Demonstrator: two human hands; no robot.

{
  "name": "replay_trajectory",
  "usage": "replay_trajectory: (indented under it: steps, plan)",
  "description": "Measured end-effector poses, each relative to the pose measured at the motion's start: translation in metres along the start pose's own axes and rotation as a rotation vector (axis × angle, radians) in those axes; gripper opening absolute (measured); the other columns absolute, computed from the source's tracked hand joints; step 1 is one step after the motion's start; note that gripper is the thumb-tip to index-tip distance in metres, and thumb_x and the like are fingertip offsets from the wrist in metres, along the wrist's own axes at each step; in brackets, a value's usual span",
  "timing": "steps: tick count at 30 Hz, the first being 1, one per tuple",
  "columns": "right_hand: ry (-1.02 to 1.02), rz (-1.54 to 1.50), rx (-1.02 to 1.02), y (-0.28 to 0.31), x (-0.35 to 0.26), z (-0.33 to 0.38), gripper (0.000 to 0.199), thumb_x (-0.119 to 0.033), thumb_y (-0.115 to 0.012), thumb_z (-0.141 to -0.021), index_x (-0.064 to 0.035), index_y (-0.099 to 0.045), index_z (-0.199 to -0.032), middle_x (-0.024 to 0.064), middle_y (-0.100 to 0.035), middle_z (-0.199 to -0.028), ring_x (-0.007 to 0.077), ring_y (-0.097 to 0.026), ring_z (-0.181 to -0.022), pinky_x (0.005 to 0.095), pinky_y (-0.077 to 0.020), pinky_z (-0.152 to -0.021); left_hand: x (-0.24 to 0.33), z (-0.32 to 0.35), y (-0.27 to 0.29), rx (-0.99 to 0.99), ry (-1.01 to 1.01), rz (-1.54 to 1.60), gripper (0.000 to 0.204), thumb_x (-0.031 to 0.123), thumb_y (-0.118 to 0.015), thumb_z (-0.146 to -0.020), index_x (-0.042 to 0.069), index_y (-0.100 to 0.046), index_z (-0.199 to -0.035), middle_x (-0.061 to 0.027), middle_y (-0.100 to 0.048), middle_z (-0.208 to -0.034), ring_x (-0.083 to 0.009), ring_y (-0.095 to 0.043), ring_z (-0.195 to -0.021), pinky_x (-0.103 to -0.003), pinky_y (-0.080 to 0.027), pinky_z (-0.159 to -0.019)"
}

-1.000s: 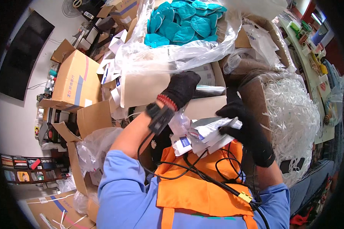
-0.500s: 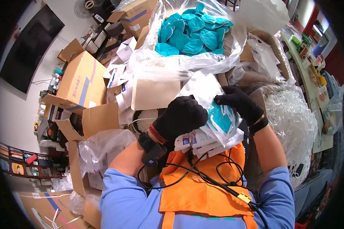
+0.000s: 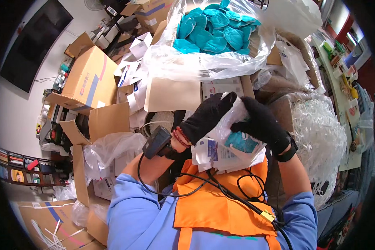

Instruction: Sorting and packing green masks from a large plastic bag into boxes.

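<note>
Both gloved hands' fingers, left hand (image 3: pixel 207 118) and right hand (image 3: pixel 258 121), pinch a clear mask packet (image 3: pixel 233 137)

Two black-gloved hands are seen, the left hand (image 3: pixel 206 116) and the right hand (image 3: pixel 258 123). One clear packet (image 3: pixel 233 133) holding one teal mask (image 3: pixel 241 142) is gripped between them. One large clear bag (image 3: pixel 204 62) of many teal masks (image 3: pixel 214 31), too heaped to be counted exactly, is seen. One closed brown carton (image 3: pixel 87 79) is counted at the left.

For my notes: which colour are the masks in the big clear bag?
Teal masks, seen best in the head view.
</note>
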State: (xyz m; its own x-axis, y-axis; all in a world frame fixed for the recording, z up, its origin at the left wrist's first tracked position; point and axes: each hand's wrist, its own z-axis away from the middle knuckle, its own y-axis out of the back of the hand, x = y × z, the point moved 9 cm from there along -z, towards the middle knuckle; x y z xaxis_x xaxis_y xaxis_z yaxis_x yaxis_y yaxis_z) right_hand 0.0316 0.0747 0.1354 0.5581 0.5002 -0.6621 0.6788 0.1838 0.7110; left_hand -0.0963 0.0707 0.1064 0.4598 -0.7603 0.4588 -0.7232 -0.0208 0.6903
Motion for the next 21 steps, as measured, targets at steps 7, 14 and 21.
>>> replay_trajectory:
  steps: [7, 14, 21]
  plan:
    - [-0.152, -0.038, -0.039, -0.016, 0.032, 0.007, 0.045, -0.039, -0.070, -0.078, -0.0032, -0.064, -0.104, 0.0177, -0.067, -0.088, 0.0316, -0.067, -0.081, 0.0375, -0.0507, -0.072, -0.001, -0.008, -0.007, -0.017, 0.330, -0.002, 0.017, 0.006, -0.056, -0.087, 0.002, -0.063, -0.102, -0.0143, -0.062, -0.091, -0.0317, -0.063, -0.077, -0.036, -0.051, -0.064]
    - [-0.197, -0.294, -0.099, -0.031, 0.044, 0.012, 0.030, -0.030, -0.062, -0.087, -0.0031, -0.069, -0.098, 0.0177, -0.068, -0.088, 0.0305, -0.067, -0.079, 0.0357, -0.0509, -0.071, -0.004, -0.011, -0.017, -0.116, 0.258, 0.184, 0.015, 0.005, -0.055, -0.089, 0.000, -0.063, -0.099, -0.0143, -0.063, -0.086, -0.0275, -0.063, -0.075, -0.033, -0.051, -0.064]
    - [0.056, 0.163, 0.127, -0.009, -0.005, 0.014, 0.014, -0.020, -0.062, -0.081, -0.0101, -0.071, -0.086, 0.0127, -0.066, -0.076, 0.0315, -0.065, -0.071, 0.0379, -0.0504, -0.064, -0.014, -0.001, -0.027, 0.047, 0.487, 0.499, 0.014, 0.006, -0.057, -0.087, 0.000, -0.065, -0.097, -0.0091, -0.064, -0.081, -0.0177, -0.062, -0.071, -0.029, -0.051, -0.066]
